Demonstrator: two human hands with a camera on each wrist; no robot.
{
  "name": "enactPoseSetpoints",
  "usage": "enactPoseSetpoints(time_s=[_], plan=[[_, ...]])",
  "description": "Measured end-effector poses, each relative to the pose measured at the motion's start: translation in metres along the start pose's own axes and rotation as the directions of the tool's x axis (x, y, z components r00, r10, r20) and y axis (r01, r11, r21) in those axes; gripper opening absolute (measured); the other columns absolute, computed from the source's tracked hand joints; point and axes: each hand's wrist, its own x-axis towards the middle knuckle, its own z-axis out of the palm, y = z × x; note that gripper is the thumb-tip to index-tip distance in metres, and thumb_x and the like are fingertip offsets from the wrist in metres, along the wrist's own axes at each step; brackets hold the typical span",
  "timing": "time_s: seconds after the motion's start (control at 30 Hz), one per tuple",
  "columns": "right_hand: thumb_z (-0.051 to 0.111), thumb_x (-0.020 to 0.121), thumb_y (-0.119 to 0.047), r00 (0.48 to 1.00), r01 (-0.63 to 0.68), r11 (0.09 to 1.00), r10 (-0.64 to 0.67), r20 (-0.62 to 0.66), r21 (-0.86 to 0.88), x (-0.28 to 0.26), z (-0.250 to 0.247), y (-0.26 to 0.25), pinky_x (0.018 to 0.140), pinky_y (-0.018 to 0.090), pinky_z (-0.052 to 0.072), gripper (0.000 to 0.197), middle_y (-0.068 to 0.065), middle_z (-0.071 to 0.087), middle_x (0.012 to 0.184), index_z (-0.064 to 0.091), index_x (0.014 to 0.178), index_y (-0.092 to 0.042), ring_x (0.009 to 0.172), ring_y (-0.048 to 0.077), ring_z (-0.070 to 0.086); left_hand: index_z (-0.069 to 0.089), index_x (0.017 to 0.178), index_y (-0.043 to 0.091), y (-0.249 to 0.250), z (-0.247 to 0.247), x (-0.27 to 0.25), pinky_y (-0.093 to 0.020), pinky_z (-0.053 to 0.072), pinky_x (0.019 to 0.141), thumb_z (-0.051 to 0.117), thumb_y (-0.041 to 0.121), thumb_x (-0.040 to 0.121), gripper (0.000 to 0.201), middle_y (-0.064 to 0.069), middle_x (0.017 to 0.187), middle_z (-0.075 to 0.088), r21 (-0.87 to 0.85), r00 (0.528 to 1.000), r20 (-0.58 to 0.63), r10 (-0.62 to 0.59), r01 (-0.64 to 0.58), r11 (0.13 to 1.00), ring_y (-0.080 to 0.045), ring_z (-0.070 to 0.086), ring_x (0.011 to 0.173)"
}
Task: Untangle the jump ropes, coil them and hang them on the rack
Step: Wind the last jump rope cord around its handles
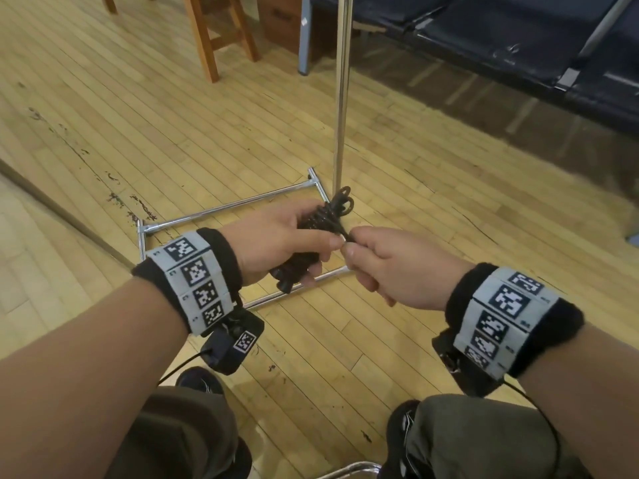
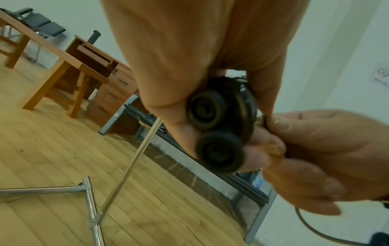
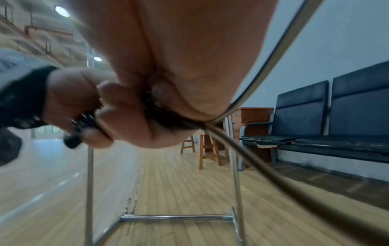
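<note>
Gripping item one: the left hand (image 1: 276, 242) is curling its fingers round a black jump rope bundle (image 1: 316, 233), both handles (image 2: 212, 129) lying side by side in the palm with cord wound round them and small loops sticking out at the far end. Pinching item two: the right hand (image 1: 387, 267) is closing thumb and forefinger on the loose cord end (image 1: 345, 236), probably drawing the last wrap tight so the coil is not springing open. Bundle is being held in the air above the rack (image 1: 340, 108), whose chrome pole and floor frame are standing on the wooden floor (image 1: 138, 115), near enough for hanging. Containers: none in view; a bench (image 1: 518, 46) and wooden stool (image 1: 214, 32) are standing behind.
</note>
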Motion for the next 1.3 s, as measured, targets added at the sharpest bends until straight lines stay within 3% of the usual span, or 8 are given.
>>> enactPoseSetpoints(time_s=[0.2,0.3,0.43,0.63,0.8,0.9,1.1,1.3], plan=[[0.042,0.107,-0.047,1.0,-0.009,0.998,0.009,-0.009,-0.055,0.009,-0.004,0.019,0.061,0.018,0.047,0.028,-0.012,0.063,0.076,0.06,0.091,-0.034,0.064,-0.001,0.056,0.069,0.086,0.025,0.003,0.018,-0.002,-0.027,0.049,0.044,0.078,0.052,0.087,0.029,-0.009,0.07,0.059,-0.033,0.988,0.157,0.002,0.003,0.999,-0.021,0.053,0.05],[0.029,0.098,-0.051,0.995,-0.05,0.974,0.069,0.075,-0.221,0.009,-0.002,0.02,0.078,0.031,0.055,0.04,-0.006,0.067,0.09,0.062,0.099,-0.028,0.084,0.012,0.064,0.066,0.078,0.026,0.002,0.03,-0.002,-0.029,0.052,0.047,0.071,0.071,0.086,0.046,-0.01,0.068,0.061,0.162,0.989,0.136,-0.056,0.033,0.986,-0.022,0.055,0.049],[0.043,0.105,-0.017,0.982,-0.048,0.918,0.115,0.147,-0.394,0.016,0.003,0.019,0.091,0.04,0.058,0.025,0.002,0.066,0.107,0.056,0.126,-0.014,0.097,0.022,0.065,0.07,0.074,0.031,0.0,0.041,-0.005,-0.029,0.052,0.05,0.062,0.06,0.093,0.035,-0.005,0.065,0.063,0.251,0.99,0.118,-0.076,0.045,0.967,-0.021,0.056,0.05],[0.039,0.107,-0.044,0.99,-0.106,0.975,0.123,0.075,-0.193,0.019,0.017,0.019,0.061,0.026,0.049,0.029,-0.005,0.068,0.076,0.055,0.084,-0.034,0.062,0.003,0.067,0.067,0.082,0.012,0.005,0.035,-0.008,-0.032,0.049,0.047,0.054,0.043,0.09,0.034,-0.015,0.067,0.061,0.055,0.998,-0.066,-0.02,0.024,0.998,-0.027,0.053,0.049],[0.043,0.108,-0.02,0.968,-0.034,0.938,0.117,0.221,-0.346,0.025,0.006,0.016,0.081,0.029,0.054,0.019,-0.01,0.063,0.086,0.058,0.096,-0.021,0.076,0.0,0.06,0.067,0.081,0.014,0.005,0.038,-0.013,-0.03,0.049,0.048,0.054,0.036,0.091,0.027,-0.016,0.068,0.061,0.073,0.987,0.148,-0.06,0.05,0.996,-0.026,0.053,0.048],[0.057,0.104,-0.023,0.98,-0.031,0.939,0.096,0.174,-0.344,0.027,-0.004,0.007,0.067,0.023,0.049,0.009,-0.006,0.066,0.092,0.064,0.1,-0.019,0.081,0.011,0.062,0.066,0.085,0.014,-0.001,0.048,-0.018,-0.031,0.053,0.052,0.056,0.038,0.091,0.027,-0.011,0.066,0.065,0.326,0.947,0.235,-0.217,0.134,0.936,-0.024,0.056,0.051],[0.058,0.099,-0.021,0.997,0.047,0.693,0.015,0.08,-0.719,0.026,-0.002,-0.029,0.052,0.026,0.036,0.01,-0.003,0.059,0.079,0.061,0.089,-0.021,0.068,0.011,0.055,0.067,0.094,0.016,-0.02,0.057,-0.009,-0.031,0.06,0.056,0.054,0.05,0.093,0.036,-0.007,0.071,0.075,0.732,0.934,-0.074,-0.349,0.289,0.617,-0.016,0.062,0.049],[0.039,0.109,-0.027,0.999,0.036,0.836,-0.048,-0.008,-0.548,0.011,-0.001,-0.04,0.053,0.024,0.037,0.019,-0.001,0.059,0.082,0.057,0.111,-0.019,0.069,0.011,0.057,0.061,0.105,0.026,-0.017,0.018,0.003,-0.039,0.064,0.053,0.055,0.039,0.103,0.014,-0.008,0.075,0.071,0.395,0.923,-0.349,-0.161,0.301,0.868,-0.019,0.066,0.052]])
